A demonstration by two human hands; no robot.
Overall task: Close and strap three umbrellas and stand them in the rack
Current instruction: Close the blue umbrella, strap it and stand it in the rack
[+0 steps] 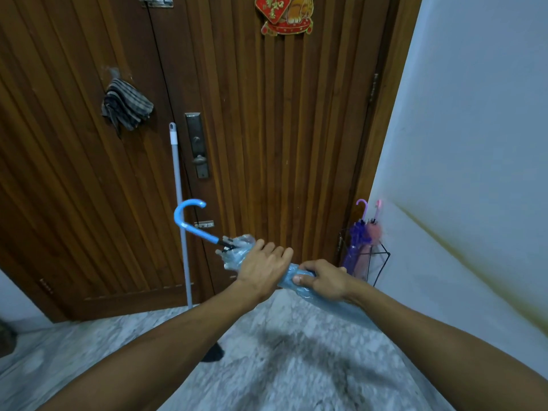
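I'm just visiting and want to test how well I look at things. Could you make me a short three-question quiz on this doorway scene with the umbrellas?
1. True or false: the rack by the wall already holds two umbrellas.
2. Which colour is the hooked handle of the umbrella that both hands hold? A) red B) blue C) black
3. Fill in: the long pale pole leans against the wooden ____.

Key
1. True: a purple umbrella and a pink umbrella stand in it.
2. B: the blue umbrella is gripped by the left hand and the right hand, fingers curled round its folded canopy.
3. door.
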